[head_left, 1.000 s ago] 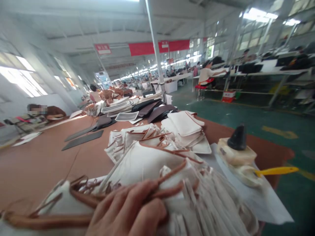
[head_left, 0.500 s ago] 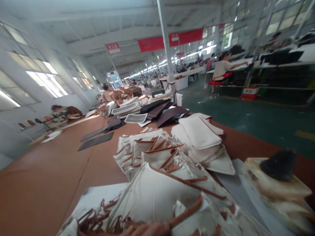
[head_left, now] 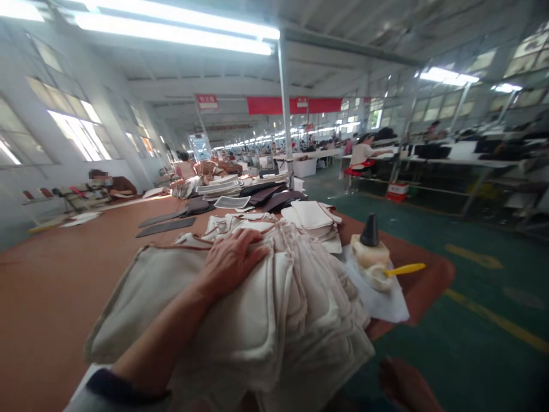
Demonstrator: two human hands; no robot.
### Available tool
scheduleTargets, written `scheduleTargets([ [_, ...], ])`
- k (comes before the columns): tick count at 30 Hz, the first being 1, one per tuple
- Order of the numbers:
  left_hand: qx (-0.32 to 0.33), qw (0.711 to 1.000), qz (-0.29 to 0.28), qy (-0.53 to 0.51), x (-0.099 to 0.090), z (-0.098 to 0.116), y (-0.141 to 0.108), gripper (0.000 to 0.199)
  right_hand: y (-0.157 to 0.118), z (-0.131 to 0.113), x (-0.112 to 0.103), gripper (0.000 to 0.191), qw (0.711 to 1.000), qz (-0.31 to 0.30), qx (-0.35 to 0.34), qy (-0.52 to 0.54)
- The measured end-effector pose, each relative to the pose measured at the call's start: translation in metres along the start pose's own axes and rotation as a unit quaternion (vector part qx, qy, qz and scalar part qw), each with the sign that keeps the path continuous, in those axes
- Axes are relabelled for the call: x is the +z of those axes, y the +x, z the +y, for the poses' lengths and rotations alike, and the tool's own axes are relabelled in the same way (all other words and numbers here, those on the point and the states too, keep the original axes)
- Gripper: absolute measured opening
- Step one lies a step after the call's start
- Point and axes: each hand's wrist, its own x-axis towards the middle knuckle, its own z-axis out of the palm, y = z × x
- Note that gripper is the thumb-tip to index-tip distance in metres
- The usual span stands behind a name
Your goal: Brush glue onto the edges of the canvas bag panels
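Observation:
My left hand (head_left: 234, 260) lies on top of a large pile of off-white fabric pieces (head_left: 231, 332), its fingers spread over the upper edges. Brown trim shows along the far edge of the top piece. Low at the right, beyond the pile's near side, my right hand (head_left: 405, 386) is a dark blur at the frame's bottom; its fingers cannot be made out. Behind the pile sits a smaller stack of off-white pieces (head_left: 311, 216).
At the right, a container with a black cone (head_left: 369, 232) and a small pot with a yellow-handled brush (head_left: 405, 269) stand on white paper. Dark flat pieces (head_left: 166, 226) lie at the left. Farther back, a person (head_left: 362, 153) sits at a table.
The view has tilted up and widened. My left hand and forearm now show on the pile, whose pieces lie flatter. My right hand appears low at the right.

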Motion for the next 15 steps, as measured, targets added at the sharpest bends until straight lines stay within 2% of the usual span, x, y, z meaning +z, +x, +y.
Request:
scheduleTargets([
  [2,-0.021,1.0,0.006,0.003,-0.001,-0.002,-0.001,0.045,-0.014,-0.016,-0.001,0.026,0.997,-0.03,-0.036,0.055],
  [4,-0.046,0.999,0.012,0.012,-0.002,-0.001,-0.002,0.046,-0.027,-0.036,0.007,0.024,0.987,-0.096,-0.079,0.099],
  [9,-0.092,0.995,0.013,0.038,-0.002,0.013,-0.004,0.045,-0.056,-0.073,0.049,0.066,0.94,-0.285,-0.081,0.167],
  [11,-0.105,0.993,0.017,0.046,-0.002,0.018,-0.003,0.047,-0.059,-0.08,0.065,0.069,0.922,-0.319,-0.091,0.199],
  [15,-0.127,0.99,0.021,0.055,-0.004,0.023,-0.004,0.047,-0.05,-0.088,0.087,0.065,0.902,-0.329,-0.109,0.257],
])
